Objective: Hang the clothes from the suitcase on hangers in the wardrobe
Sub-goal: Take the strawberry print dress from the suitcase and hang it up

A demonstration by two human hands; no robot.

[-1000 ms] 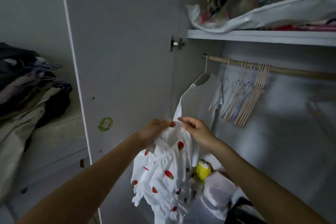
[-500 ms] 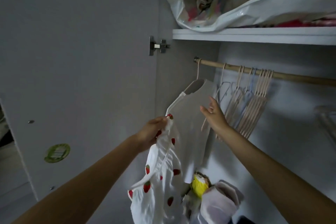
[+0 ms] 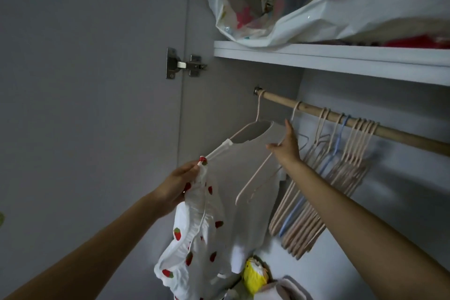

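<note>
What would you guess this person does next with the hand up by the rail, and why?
Probably the right hand lifts the empty hanger it holds off the wooden rail. The left hand grips the strawberry dress, which is not on a hanger yet, while a white garment already hangs beside it. The hanger's hook looks still over the rail, so freeing it likely comes first.

White strawberry-print garment (image 3: 194, 238) hangs crumpled beside pale hanger (image 3: 255, 178) tilted off wooden rod (image 3: 316, 111)
</note>
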